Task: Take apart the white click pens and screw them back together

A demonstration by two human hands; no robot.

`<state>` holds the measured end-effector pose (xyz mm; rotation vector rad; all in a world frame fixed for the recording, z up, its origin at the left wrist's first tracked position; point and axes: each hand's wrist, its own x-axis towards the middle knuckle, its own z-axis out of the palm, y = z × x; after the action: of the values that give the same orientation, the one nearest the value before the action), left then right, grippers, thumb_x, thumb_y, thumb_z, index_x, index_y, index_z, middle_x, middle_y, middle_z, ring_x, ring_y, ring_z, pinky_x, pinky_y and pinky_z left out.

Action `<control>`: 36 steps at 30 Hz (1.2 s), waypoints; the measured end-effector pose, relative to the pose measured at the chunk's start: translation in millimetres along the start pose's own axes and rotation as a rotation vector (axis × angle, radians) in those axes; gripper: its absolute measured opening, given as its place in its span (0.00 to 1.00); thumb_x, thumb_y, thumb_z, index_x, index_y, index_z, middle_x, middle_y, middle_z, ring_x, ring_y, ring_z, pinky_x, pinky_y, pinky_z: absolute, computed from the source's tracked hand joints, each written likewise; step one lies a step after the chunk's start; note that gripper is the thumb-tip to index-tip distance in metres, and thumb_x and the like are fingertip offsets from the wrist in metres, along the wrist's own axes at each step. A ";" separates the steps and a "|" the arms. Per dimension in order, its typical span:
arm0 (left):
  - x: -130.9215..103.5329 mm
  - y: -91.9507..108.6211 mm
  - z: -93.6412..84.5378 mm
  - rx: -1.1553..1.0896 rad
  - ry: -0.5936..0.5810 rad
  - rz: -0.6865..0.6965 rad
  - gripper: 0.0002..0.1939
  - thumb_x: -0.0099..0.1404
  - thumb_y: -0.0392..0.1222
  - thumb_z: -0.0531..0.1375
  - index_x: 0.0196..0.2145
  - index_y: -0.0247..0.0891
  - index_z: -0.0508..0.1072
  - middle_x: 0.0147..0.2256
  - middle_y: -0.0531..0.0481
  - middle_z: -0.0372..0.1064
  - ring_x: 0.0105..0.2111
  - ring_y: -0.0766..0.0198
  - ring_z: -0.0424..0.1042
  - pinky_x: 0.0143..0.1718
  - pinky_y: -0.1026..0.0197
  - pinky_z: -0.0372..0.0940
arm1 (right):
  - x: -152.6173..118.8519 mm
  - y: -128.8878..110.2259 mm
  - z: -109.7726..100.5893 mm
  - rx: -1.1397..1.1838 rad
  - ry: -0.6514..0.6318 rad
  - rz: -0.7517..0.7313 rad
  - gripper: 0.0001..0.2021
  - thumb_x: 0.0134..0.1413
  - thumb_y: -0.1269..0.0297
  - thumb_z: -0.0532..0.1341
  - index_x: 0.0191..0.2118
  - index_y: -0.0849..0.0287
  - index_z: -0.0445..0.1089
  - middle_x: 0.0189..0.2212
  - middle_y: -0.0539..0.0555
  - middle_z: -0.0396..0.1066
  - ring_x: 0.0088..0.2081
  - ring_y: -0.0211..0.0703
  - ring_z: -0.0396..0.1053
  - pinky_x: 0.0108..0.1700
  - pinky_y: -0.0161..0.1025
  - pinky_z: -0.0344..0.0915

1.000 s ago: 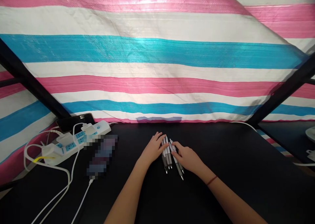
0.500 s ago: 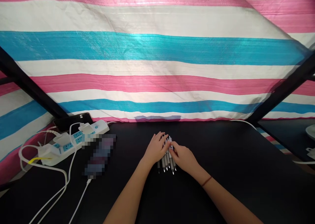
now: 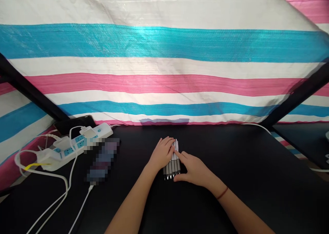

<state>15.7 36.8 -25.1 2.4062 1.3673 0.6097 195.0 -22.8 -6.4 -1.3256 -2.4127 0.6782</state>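
Several pens with white barrels, grey grips and silver tips lie side by side on the black table, tips toward me. Over their left and upper part my left hand lies flat, fingers extended, hiding much of the barrels. At their right side is my right hand, thumb and index finger spread apart. Its index fingertip touches the upper barrels, and the thumb rests by the tips at the near end.
On the left stand a white power strip with plugs and cables, and a blurred phone on a white charging cable. A dark device leans behind the strip. Striped sheeting hangs behind the table, between black frame bars.
My right thumb has moved down and away from the index finger, to the tips' end. The pens now lie more evenly aligned. My left hand stays over them; the view has shifted slightly.
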 end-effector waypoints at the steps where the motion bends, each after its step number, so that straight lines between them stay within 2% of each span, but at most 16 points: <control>1: -0.2 0.4 -1.0 0.006 0.003 -0.001 0.19 0.69 0.42 0.45 0.55 0.41 0.63 0.57 0.47 0.62 0.59 0.58 0.56 0.61 0.46 0.47 | 0.4 -0.5 -0.3 0.003 0.004 -0.007 0.43 0.44 0.44 0.64 0.63 0.58 0.51 0.40 0.57 0.67 0.39 0.51 0.67 0.36 0.41 0.62; 4: -3.4 5.8 -3.1 0.062 0.047 -0.012 0.20 0.69 0.43 0.46 0.57 0.43 0.62 0.58 0.47 0.59 0.61 0.56 0.52 0.61 0.43 0.45 | 0.5 -2.2 -4.0 0.043 0.029 -0.007 0.35 0.50 0.45 0.61 0.60 0.57 0.55 0.38 0.54 0.67 0.37 0.47 0.67 0.35 0.38 0.61; 6: -7.6 13.1 -2.4 0.110 0.078 -0.022 0.20 0.69 0.43 0.46 0.56 0.46 0.62 0.59 0.48 0.58 0.62 0.53 0.49 0.61 0.40 0.43 | 0.4 -3.1 -6.2 0.040 0.072 0.031 0.23 0.57 0.49 0.56 0.53 0.57 0.62 0.35 0.53 0.68 0.34 0.43 0.67 0.32 0.36 0.59; 8: -12.0 21.2 0.9 0.123 0.061 -0.035 0.19 0.69 0.44 0.46 0.56 0.48 0.63 0.59 0.50 0.58 0.62 0.52 0.49 0.60 0.37 0.43 | 0.7 -3.2 -6.7 0.000 0.121 0.079 0.13 0.61 0.55 0.52 0.43 0.58 0.66 0.32 0.51 0.68 0.30 0.40 0.66 0.29 0.35 0.56; 10: -15.2 27.6 5.6 0.123 0.028 -0.046 0.19 0.69 0.43 0.46 0.56 0.48 0.63 0.59 0.49 0.59 0.62 0.51 0.49 0.60 0.36 0.45 | 1.3 -2.6 -6.1 -0.048 0.155 0.113 0.08 0.60 0.61 0.53 0.37 0.58 0.65 0.31 0.50 0.68 0.29 0.39 0.65 0.28 0.34 0.53; 12: -16.4 30.6 9.6 0.125 0.004 -0.033 0.18 0.69 0.43 0.46 0.54 0.47 0.65 0.58 0.49 0.59 0.62 0.50 0.49 0.59 0.35 0.44 | 1.9 -1.6 -5.2 -0.090 0.172 0.147 0.04 0.58 0.65 0.54 0.36 0.57 0.64 0.31 0.50 0.68 0.28 0.37 0.64 0.28 0.33 0.52; 15: -15.7 29.5 10.4 0.112 -0.005 -0.021 0.17 0.67 0.41 0.49 0.52 0.46 0.66 0.58 0.48 0.59 0.62 0.50 0.48 0.59 0.35 0.45 | 2.7 0.4 -3.7 -0.131 0.175 0.223 0.04 0.55 0.67 0.54 0.34 0.55 0.65 0.30 0.48 0.68 0.28 0.37 0.64 0.28 0.33 0.50; 19: -14.4 22.0 1.8 0.106 -0.034 -0.028 0.16 0.64 0.37 0.50 0.49 0.42 0.67 0.59 0.46 0.57 0.63 0.51 0.48 0.59 0.37 0.47 | 3.6 4.7 -1.9 -0.116 0.203 0.315 0.03 0.53 0.63 0.56 0.30 0.55 0.64 0.25 0.47 0.67 0.26 0.37 0.63 0.26 0.33 0.47; 22: -14.3 14.3 -5.0 0.102 -0.082 -0.009 0.16 0.64 0.35 0.49 0.48 0.42 0.68 0.59 0.47 0.57 0.63 0.52 0.48 0.59 0.37 0.46 | 4.5 10.1 -2.1 -0.033 0.247 0.329 0.01 0.51 0.67 0.55 0.30 0.54 0.63 0.21 0.45 0.64 0.23 0.37 0.62 0.26 0.32 0.49; 27: -14.5 9.0 -3.8 0.109 -0.061 -0.009 0.18 0.63 0.33 0.48 0.48 0.43 0.67 0.60 0.47 0.56 0.63 0.52 0.47 0.60 0.37 0.44 | 6.7 21.1 -1.6 0.327 0.365 0.315 0.04 0.51 0.66 0.53 0.34 0.54 0.57 0.17 0.42 0.59 0.19 0.36 0.62 0.26 0.33 0.58; 32: -15.2 16.5 4.8 0.157 0.009 -0.053 0.19 0.63 0.33 0.48 0.51 0.41 0.66 0.59 0.45 0.57 0.62 0.49 0.49 0.60 0.37 0.45 | 11.7 28.4 6.2 0.727 0.426 0.397 0.12 0.48 0.62 0.57 0.36 0.53 0.51 0.23 0.44 0.68 0.19 0.38 0.66 0.21 0.34 0.62; 36: -15.5 18.3 6.2 0.164 0.018 -0.067 0.19 0.62 0.33 0.49 0.49 0.41 0.68 0.59 0.45 0.58 0.62 0.48 0.49 0.59 0.36 0.46 | 15.0 27.0 10.1 0.933 0.489 0.388 0.21 0.43 0.58 0.64 0.37 0.54 0.50 0.24 0.48 0.72 0.20 0.39 0.69 0.21 0.34 0.65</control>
<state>25.3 13.9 -25.3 2.4746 1.5538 0.5212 201.4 -0.2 -28.9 -1.2980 -1.1863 1.2004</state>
